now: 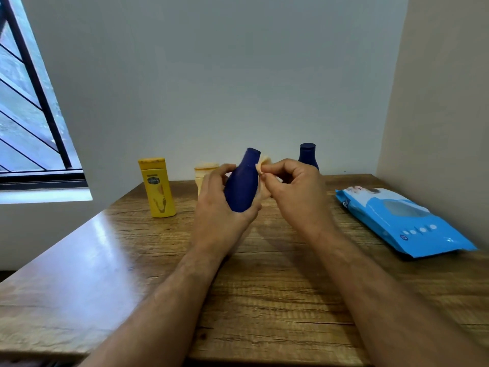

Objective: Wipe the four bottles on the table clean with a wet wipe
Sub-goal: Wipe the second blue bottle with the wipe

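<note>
Mid-wipe on one of the four: dark blue bottle [242,186] lifted clear of the wooden table [264,287], tilted a little with its cap away from the camera, gripped round the lower body by the left hand [219,197]; right hand [293,186] pinched shut on a crumpled wet wipe [264,161], pressed against the neck just beside the cap; hands close together, both closed, neither resting on the table. Behind, three more bottles standing upright near the wall: yellow bottle [158,188] to the left, pale tan bottle [205,173] half hidden by the left hand, second dark blue bottle [308,156] showing above the right hand. Blue wipe pack [402,221] lying flat at the right, well apart from the hands. Impossible to tell from here which of the standing bottles are already clean. Judged as work on the upper part of the held bottle; next likely called for: turning the bottle in the left palm so the wipe reaches the hidden far side and the base, keeping the grip firm on a possibly damp, slippery body; then setting it down upright, clear of the others, and reaching for another.
</note>
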A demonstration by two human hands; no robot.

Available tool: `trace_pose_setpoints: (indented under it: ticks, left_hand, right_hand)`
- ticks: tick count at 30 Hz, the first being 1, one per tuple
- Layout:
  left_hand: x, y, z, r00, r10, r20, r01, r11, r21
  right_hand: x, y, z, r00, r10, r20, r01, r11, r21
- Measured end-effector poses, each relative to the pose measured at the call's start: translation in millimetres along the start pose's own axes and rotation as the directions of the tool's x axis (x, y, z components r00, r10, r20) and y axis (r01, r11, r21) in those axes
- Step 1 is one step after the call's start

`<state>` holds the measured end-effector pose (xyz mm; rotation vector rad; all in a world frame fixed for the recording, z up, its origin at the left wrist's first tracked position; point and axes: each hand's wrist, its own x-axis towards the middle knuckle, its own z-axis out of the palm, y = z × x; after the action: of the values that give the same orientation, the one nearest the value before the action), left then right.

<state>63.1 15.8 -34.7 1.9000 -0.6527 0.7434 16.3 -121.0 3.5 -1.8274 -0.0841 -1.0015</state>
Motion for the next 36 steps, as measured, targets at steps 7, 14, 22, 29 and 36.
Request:
trace_pose_setpoints:
  ticks: [7,14,22,29,36]
  left_hand:
    - [-3.1,0.2,-4.8,0.993,-0.057,-0.105,0.059,0.998,0.016]
    - [-4.5,1.6,1.9,0.998,0.043,0.047,-0.051,0.982,0.183]
    - [-3.2,-2.0,0.2,0.999,-0.017,0.027,0.014,0.994,0.108]
    - [-4.1,8.2,0.4,0.988,-0.111,0.105,0.123,0.985,-0.119]
    - [0.7,8.5,-3.1,0.931,-0.305,0.202,0.362,0.682,-0.636]
  right_hand:
    - [-12.7,-0.8,5.2,0.918,-0.141,0.371,0.208,0.967,-0.145]
    - [-5.1,-0.7,1.4,0.974,-0.228,-0.002,0.221,0.944,-0.245]
    - [-14.1,-4.9,8.5,0.857,-0.18,0.482,0.379,0.855,-0.355]
    - [-0.5,-3.6,-6.7,0.982,-0.181,-0.058,0.164,0.961,-0.222]
    - [-5.6,-3.2,-3.1,0.975,-0.056,0.214,0.064,0.997,-0.032]
